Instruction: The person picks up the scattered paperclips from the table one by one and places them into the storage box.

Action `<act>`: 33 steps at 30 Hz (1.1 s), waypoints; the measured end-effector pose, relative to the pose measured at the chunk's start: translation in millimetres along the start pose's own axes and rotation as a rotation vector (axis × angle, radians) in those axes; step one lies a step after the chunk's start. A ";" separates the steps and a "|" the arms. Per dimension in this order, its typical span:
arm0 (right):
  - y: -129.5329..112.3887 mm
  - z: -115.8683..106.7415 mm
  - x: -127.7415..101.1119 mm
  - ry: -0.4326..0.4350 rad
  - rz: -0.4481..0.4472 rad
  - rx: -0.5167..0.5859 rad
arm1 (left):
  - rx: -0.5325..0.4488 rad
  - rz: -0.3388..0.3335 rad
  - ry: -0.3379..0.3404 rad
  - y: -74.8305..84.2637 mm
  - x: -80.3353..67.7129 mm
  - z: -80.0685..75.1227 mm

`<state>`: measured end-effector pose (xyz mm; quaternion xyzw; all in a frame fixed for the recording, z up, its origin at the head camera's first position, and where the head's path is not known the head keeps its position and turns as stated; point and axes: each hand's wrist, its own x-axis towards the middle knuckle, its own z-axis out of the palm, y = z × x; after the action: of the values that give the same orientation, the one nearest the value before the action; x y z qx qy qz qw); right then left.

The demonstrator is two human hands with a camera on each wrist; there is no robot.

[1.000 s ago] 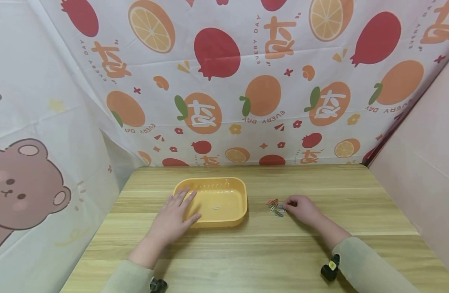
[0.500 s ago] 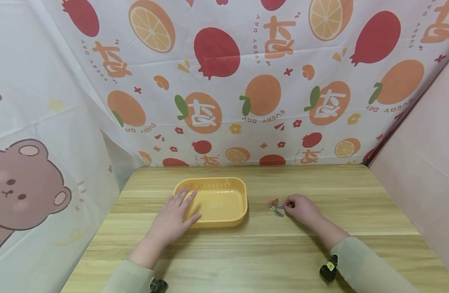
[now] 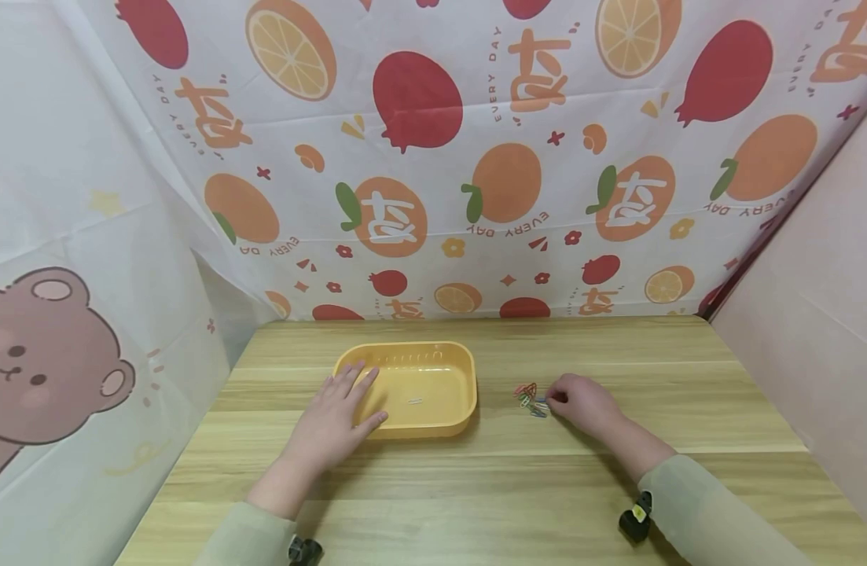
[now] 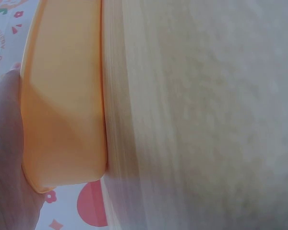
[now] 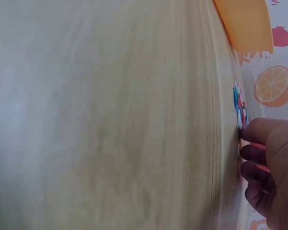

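My left hand (image 3: pixel 334 417) rests over the left end of a yellow plastic tray (image 3: pixel 468 393), its fingers spread and fairly straight across the rim. One small pale paper clip (image 3: pixel 415 402) lies on the tray's floor. To the right of the tray, a small heap of coloured paper clips (image 3: pixel 528 399) lies on the table. At the heap's right edge my right hand (image 3: pixel 582 402) has thumb and index finger together on a clip, the other fingers curled. The right wrist view shows these fingertips against the paper clips (image 5: pixel 240 105); the pinched part is mostly hidden.
The wooden table (image 3: pixel 447 495) reaches back to a fruit-print cloth (image 3: pixel 504 236). Cloth walls stand at the left and right sides. Each sleeve carries a small black wrist camera (image 3: pixel 635 520).
My right thumb and index finger have shifted slightly at the edge of the paper clip heap, closing up the small ring between them. My left hand and the tray stay put.
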<state>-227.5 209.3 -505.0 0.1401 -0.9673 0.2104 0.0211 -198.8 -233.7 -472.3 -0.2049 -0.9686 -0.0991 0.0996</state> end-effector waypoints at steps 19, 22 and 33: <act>11.7 1.6 -3.9 0.034 0.044 0.169 | -0.001 -0.015 -0.044 -1.9 1.7 -0.5; 13.4 0.4 -3.8 0.048 0.063 0.212 | 0.001 -0.013 -0.040 -2.3 1.9 0.4; 15.8 -4.9 -1.2 0.046 0.158 0.321 | -0.003 -0.014 -0.032 -2.3 1.0 2.1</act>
<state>-230.9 225.4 -507.0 0.0606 -0.9286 0.3662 0.0039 -201.0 -234.9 -474.4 -0.2000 -0.9714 -0.0980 0.0830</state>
